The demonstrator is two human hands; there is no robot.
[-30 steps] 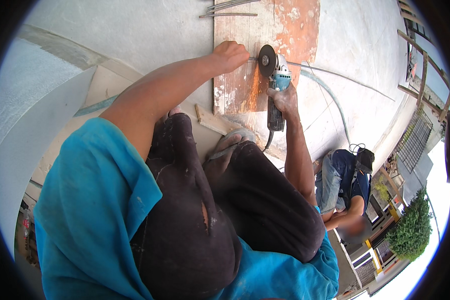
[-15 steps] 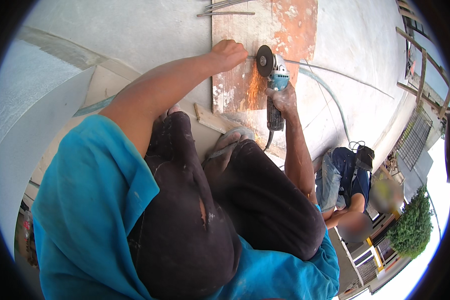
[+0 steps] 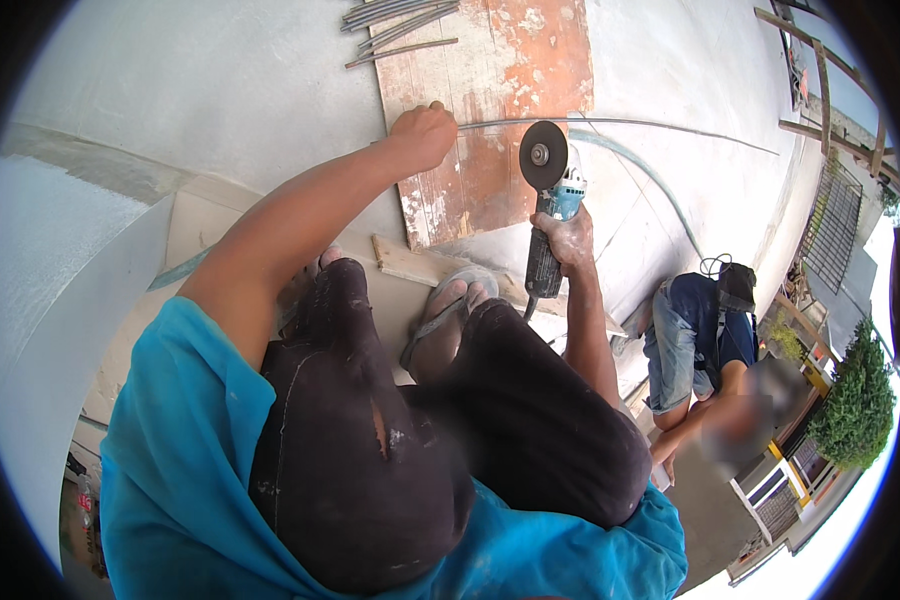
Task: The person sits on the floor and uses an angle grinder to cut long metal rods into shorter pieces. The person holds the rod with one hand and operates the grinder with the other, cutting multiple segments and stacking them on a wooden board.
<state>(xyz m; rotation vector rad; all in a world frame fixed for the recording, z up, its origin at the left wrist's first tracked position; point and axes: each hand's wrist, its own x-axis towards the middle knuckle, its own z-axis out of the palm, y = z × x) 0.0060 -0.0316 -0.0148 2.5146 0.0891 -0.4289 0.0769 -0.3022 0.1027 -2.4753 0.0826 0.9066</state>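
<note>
My left hand [image 3: 425, 137] is closed around the end of a long thin metal rod [image 3: 660, 123], which runs off to the right across a worn board [image 3: 540, 60] with peeling orange paint. In my right hand [image 3: 568, 240] is a teal-and-black angle grinder [image 3: 543, 262], gripped by its body. Its dark round disc [image 3: 543, 156] points away from me, just on the near side of the rod. No sparks show at the disc. Several short metal rods [image 3: 402, 50] lie at the far left end of the board.
A greenish hose [image 3: 660, 185] curves over the pale floor at the right. Near my sandalled foot [image 3: 448, 318] lies a wooden strip [image 3: 410, 262]. A bent-over person [image 3: 705, 330] in jeans works at the right. A pale low wall [image 3: 60, 290] stands at the left.
The grinder has come back from the rod toward me, and the orange sparks have stopped. My left hand, still on the rod, appears farther left and lower as the view shifts.
</note>
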